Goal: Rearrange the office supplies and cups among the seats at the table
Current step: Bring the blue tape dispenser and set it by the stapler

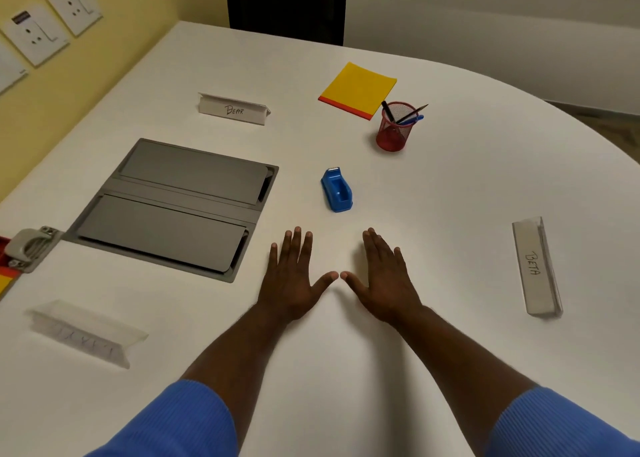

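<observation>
Head view: the blue tape dispenser [336, 190] is sitting near the middle of the white table [467, 197], just beyond the fingertips and apart from them. Its long axis is running away from the person, leaning slightly to the left, with the metal cutter end pointing at the far side.

The left hand [289, 276] and the right hand [384, 280] are lying palm-down side by side on the tabletop, fingers straight and spread, thumbs angling toward each other and almost meeting. Neither hand is holding anything.

Farther out and to the right, a red mesh pen cup [393, 129] is standing upright, carrying a black pen, a blue pen and a pencil [415, 111], the last two leaning over the right rim. Just behind it, a yellow notepad [358, 89] is lying flat and turned diagonally, with an orange strip along its near-left edge.

A name card reading "Dear" [233, 109] is standing at the far left and a card reading "Beta" [536, 268] is standing at the right; a third card [86, 332] at the near left is too blurred to read.

A grey hatch [173, 207] is lying flush in the tabletop left of the dispenser. The table's rounded edge is curving along the right, while a yellow wall with sockets [34, 32] is running along the left. Bare white surface is showing between the dispenser, the cup and the "Beta" card.
</observation>
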Demonstrator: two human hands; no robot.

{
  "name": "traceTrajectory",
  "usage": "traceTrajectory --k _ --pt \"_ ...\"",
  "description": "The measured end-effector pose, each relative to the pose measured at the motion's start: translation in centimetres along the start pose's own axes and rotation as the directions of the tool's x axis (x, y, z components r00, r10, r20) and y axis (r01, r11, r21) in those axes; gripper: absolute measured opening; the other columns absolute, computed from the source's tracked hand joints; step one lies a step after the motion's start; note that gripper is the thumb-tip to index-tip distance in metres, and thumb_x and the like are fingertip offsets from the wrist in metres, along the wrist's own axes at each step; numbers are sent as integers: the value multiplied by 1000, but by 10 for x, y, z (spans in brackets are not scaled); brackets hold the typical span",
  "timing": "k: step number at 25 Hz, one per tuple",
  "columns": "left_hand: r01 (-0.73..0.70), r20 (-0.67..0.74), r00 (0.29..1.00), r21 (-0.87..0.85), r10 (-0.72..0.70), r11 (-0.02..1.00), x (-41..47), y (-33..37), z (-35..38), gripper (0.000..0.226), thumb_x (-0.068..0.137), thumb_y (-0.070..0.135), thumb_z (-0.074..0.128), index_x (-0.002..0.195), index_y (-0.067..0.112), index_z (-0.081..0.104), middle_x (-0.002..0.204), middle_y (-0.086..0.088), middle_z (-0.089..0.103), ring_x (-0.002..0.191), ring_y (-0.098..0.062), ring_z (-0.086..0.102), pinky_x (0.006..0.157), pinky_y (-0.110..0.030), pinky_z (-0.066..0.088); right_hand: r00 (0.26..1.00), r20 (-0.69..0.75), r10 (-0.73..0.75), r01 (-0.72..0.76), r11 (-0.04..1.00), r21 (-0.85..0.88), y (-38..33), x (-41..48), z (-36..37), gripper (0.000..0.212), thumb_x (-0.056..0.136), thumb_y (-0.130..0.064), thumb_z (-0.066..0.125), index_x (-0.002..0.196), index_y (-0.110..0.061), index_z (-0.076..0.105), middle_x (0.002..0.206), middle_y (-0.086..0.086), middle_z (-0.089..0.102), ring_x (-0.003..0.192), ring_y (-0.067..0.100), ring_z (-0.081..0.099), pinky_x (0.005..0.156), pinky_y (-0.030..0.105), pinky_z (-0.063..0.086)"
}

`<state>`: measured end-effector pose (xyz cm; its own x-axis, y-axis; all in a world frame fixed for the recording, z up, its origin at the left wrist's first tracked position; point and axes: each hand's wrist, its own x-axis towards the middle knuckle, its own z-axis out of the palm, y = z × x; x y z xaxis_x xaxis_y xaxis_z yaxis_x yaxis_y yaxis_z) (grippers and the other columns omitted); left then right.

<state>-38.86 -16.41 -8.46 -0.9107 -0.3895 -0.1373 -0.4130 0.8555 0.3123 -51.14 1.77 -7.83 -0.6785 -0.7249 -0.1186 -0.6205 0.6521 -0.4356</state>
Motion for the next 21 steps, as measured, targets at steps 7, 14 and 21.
traceTrajectory --k 7,14,21 --pt "14 -117 993 86 -3 996 15 -12 33 98 93 82 19 164 16 4 172 -9 -3 158 -26 -9 127 -53 1 988 -148 52 -32 990 135 1 78 18 98 92 -73 45 162 -16 6 169 3 14 155 21 16 126 46 17" --pt "13 -192 981 72 1 997 19 -18 45 96 94 82 21 164 18 7 172 -8 0 159 -23 -7 127 -54 7 941 -298 164 -81 959 271 -11 127 34 99 88 -74 54 160 -16 17 165 3 28 152 19 26 127 47 10" --pt "15 -182 983 50 -6 999 21 -20 46 97 94 83 21 164 19 5 172 -6 -3 158 -21 -11 127 -53 4 918 -354 181 -105 969 223 -16 163 37 87 93 -63 56 159 -21 18 154 5 45 142 23 42 125 54 10"
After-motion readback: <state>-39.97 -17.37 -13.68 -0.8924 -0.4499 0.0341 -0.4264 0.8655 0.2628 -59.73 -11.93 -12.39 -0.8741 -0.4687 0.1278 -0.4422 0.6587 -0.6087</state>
